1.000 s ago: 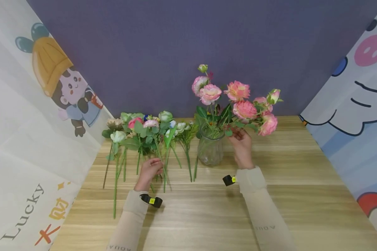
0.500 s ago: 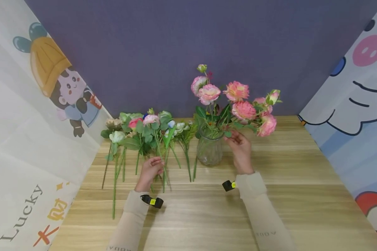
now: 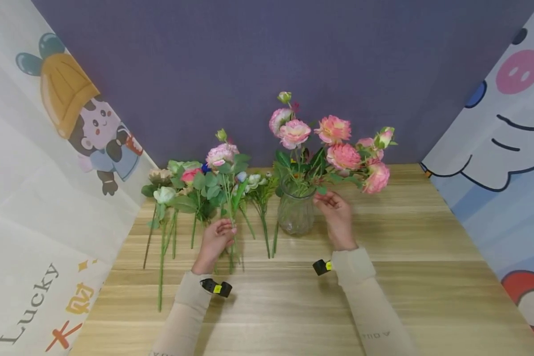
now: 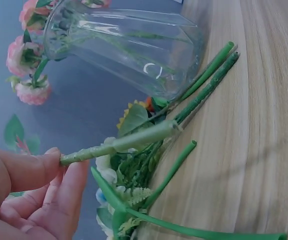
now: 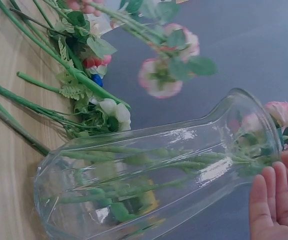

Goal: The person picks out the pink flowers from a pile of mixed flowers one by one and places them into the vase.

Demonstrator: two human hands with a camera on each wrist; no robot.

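While the left hand (image 3: 216, 240) pinches a pink artificial peony (image 3: 221, 154) left of the glass vase (image 3: 295, 217), the right hand (image 3: 336, 217) touches the vase; gripping or not, I can't tell. Likely the pick-up step; next calls for lifting above the vase.

Glossy glass vase (image 3: 296, 220) at the right hand (image 3: 338, 217); matt plastic-looking stem (image 4: 144, 138) pinched in the left hand (image 3: 215, 243); smooth wood-grain table (image 3: 285, 311) below both.
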